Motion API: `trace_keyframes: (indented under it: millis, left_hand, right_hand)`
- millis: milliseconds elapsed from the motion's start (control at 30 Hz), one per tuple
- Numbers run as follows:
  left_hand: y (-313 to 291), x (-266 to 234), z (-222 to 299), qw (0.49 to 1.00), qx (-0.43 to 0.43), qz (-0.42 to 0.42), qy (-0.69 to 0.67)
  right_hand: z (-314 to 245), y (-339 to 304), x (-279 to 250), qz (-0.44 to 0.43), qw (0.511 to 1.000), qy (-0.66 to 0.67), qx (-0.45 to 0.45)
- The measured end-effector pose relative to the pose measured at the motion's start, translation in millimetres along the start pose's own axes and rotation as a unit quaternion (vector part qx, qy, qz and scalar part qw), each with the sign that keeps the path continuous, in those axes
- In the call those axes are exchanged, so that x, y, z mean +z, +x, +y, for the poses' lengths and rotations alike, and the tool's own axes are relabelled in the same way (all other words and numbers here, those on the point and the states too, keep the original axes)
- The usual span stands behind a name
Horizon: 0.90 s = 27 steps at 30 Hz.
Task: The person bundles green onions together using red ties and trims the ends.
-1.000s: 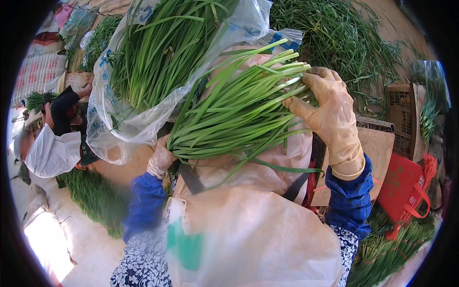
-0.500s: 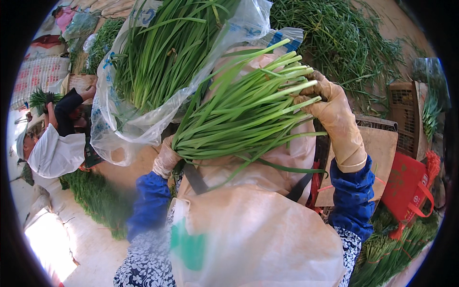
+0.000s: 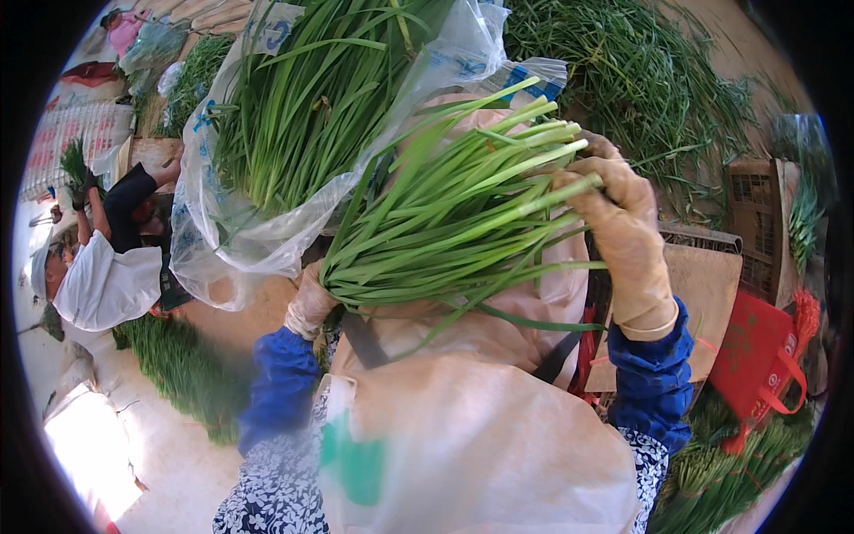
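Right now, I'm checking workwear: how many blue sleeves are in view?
2: the left blue sleeve, below the left hand, and the right blue sleeve, below the right hand. Others may be hidden.

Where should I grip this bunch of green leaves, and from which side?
I'd take the bunch by its pale stem ends, coming from the right, where your right hand is. The stems look thicker and probably stiffer there, jutting out toward the upper right, while the leaves near your left hand are thin and bend.
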State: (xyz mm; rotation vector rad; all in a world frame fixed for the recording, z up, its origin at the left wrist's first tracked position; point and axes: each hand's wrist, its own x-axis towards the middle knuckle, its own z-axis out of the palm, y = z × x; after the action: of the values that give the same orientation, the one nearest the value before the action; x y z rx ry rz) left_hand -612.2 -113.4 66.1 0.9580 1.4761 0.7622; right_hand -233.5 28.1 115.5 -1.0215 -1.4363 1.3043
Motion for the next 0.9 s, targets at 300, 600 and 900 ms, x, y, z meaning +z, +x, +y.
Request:
trace_keyframes:
  millis: [300, 600, 900]
  left_hand:
    - [3.8, -4.0, -8.3, 1.0, -0.004, -0.023, -0.011]
    - [-4.0, -0.9, 2.9, 0.999, -0.034, -0.017, 0.027]
    - [-10.3, 0.6, 11.3, 0.996, -0.051, -0.007, 0.073]
  right_hand:
    - [-37.0, 27.7, -66.8, 0.148, 0.986, -0.051, -0.057]
    - [-45.7, 15.7, 23.0, -0.001, 0.809, -0.571, -0.141]
    - [-42.7, 20.0, 43.9, 0.012, 0.785, -0.573, -0.237]
